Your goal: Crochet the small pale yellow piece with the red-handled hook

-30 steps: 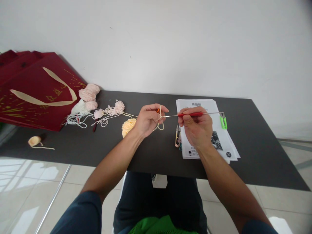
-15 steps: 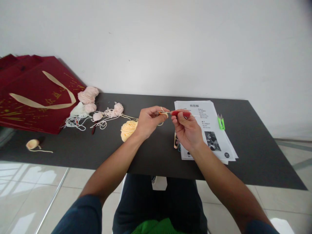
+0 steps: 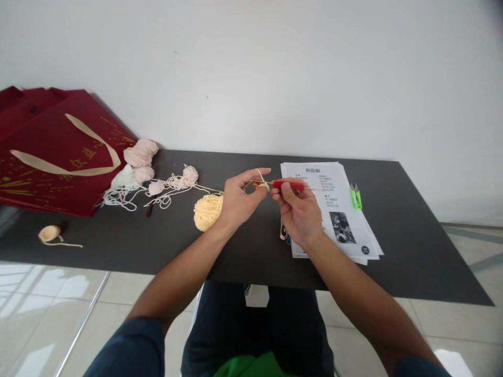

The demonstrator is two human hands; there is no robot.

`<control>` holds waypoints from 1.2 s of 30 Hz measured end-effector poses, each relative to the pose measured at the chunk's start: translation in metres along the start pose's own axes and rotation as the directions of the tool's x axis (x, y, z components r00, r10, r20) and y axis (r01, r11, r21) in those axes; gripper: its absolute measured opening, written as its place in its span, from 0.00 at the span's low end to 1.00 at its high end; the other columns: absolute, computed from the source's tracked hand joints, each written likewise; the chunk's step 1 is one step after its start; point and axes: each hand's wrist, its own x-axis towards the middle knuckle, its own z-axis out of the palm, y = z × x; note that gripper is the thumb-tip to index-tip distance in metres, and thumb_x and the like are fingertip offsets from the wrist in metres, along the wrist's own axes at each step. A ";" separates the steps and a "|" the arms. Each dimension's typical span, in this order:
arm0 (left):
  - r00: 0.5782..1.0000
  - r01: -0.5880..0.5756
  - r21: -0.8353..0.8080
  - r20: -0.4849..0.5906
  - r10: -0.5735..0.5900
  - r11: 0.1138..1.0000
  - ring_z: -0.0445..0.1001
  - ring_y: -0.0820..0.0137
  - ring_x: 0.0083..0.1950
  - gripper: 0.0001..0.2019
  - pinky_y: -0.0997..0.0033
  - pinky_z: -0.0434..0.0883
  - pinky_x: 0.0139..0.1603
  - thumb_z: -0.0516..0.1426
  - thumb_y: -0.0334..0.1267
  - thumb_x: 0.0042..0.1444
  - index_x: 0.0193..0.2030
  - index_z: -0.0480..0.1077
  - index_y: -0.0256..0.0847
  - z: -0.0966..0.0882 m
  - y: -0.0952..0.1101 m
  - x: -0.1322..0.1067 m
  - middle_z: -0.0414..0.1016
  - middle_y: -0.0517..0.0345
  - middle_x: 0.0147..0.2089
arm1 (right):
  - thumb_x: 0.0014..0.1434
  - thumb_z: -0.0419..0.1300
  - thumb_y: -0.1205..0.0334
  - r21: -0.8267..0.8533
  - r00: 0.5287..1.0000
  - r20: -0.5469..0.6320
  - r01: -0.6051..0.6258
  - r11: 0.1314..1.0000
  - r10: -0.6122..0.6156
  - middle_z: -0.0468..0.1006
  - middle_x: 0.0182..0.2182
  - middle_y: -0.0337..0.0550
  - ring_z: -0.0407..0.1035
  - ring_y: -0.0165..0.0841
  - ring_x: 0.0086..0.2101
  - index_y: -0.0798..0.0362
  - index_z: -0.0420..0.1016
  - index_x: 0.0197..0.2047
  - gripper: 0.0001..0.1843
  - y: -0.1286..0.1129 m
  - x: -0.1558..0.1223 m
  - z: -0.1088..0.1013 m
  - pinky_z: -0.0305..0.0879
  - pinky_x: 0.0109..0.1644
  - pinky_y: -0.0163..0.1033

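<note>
Now, in the head view, your right hand pinched the hook by its red handle, nearer your left hand than a second earlier. The shaft met the yarn there, so it seemed to be working close in rather than drawn away. Your left hand pinched that yarn, index finger raised under a strand, above the counter, between the ball and the sheets.
</note>
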 end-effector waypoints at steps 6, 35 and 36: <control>0.998 -0.048 0.013 -0.029 0.048 0.999 0.70 0.74 0.32 0.16 0.73 0.67 0.33 0.66 0.29 0.49 0.45 0.85 0.44 0.003 0.004 -0.002 0.79 0.58 0.37 | 0.58 0.73 0.55 -0.029 0.997 -0.027 0.072 0.997 -0.073 0.86 0.36 0.35 0.78 0.26 0.32 0.46 0.80 0.38 0.08 -0.005 -0.002 0.003 0.80 0.38 0.33; 0.976 -0.111 0.049 -0.183 0.118 0.993 0.68 0.77 0.29 0.10 0.74 0.66 0.30 0.66 0.31 0.51 0.42 0.83 0.43 0.004 0.008 -0.006 0.79 0.60 0.36 | 0.61 0.69 0.69 -0.235 0.849 0.046 0.521 0.820 -0.526 0.85 0.39 0.38 0.80 0.30 0.30 0.46 0.82 0.41 0.07 -0.002 -0.009 -0.001 0.80 0.32 0.38; 0.973 -0.115 0.072 -0.195 0.127 0.991 0.68 0.77 0.29 0.10 0.74 0.66 0.30 0.66 0.31 0.52 0.41 0.83 0.43 0.004 0.008 -0.006 0.79 0.60 0.36 | 0.61 0.69 0.70 -0.241 0.842 0.048 0.532 0.812 -0.538 0.86 0.39 0.39 0.81 0.30 0.30 0.46 0.83 0.41 0.08 -0.002 -0.010 0.000 0.80 0.32 0.39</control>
